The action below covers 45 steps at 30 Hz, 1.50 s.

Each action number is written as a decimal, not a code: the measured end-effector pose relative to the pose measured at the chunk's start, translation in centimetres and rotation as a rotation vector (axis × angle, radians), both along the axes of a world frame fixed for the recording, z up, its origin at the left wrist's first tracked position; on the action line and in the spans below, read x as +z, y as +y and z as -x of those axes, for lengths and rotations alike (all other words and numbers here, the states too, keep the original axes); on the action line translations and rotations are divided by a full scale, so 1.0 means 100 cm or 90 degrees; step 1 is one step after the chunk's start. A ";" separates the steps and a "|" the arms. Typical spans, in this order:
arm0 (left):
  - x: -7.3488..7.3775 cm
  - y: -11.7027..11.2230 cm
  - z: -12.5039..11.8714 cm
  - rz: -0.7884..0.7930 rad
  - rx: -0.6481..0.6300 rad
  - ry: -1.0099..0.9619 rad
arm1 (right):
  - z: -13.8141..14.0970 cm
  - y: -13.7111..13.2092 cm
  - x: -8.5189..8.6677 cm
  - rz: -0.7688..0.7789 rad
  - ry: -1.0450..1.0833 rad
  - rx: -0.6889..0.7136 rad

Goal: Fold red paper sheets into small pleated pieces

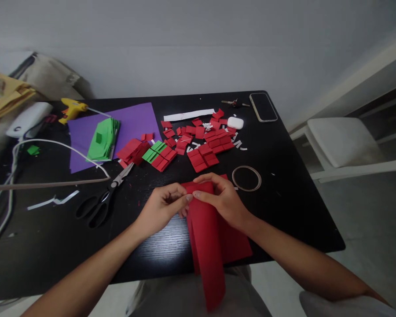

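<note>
A red paper sheet (pixel 207 246) is bent over into a long curved fold, its lower end hanging past the table's front edge. My left hand (pixel 166 204) pinches the upper left edge of this sheet between thumb and fingers. Close beside it, my right hand (pixel 222 198) grips the top of the fold, thumb on the near face and fingers behind. The two thumb tips almost meet. More red paper (pixel 236 242) lies flat on the table under my right hand and wrist.
Scissors (pixel 107 196) lie partly spread at left. Beyond are folded red pieces (pixel 203 157), a green paper stack (pixel 104 138) on purple sheets (pixel 135 116), and a yellow glue gun (pixel 73 109). A brown ring (pixel 260 180), white case (pixel 235 123) and phone (pixel 263 107) lie right. A cable (pixel 53 181) crosses left.
</note>
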<state>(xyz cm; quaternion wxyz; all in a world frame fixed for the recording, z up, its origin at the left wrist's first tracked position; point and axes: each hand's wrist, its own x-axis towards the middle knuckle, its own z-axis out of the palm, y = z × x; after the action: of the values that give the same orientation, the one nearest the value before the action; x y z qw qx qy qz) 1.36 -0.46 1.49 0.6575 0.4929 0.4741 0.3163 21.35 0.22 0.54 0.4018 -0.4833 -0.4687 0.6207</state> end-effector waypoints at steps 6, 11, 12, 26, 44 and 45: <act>0.001 0.000 -0.001 -0.004 -0.005 0.001 | 0.000 0.002 0.001 -0.018 0.000 0.002; 0.001 -0.002 0.000 -0.011 -0.017 0.002 | -0.001 0.002 0.002 -0.010 -0.008 0.005; 0.000 -0.002 0.000 -0.012 -0.021 0.001 | -0.001 0.002 0.002 -0.004 -0.006 0.009; -0.001 -0.001 0.003 -0.007 -0.052 -0.024 | -0.003 0.003 0.002 -0.024 -0.015 0.028; -0.001 0.005 0.018 -0.279 0.020 0.112 | -0.005 0.004 0.003 0.051 0.043 0.063; -0.001 0.005 0.018 -0.278 0.020 0.111 | -0.005 0.004 0.003 0.044 0.041 0.062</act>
<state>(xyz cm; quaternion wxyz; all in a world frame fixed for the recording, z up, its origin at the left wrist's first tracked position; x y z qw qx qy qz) -0.40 0.06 1.40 0.4866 0.6415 0.4569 0.3779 21.83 0.65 0.86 0.3687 -0.4536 -0.4566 0.6706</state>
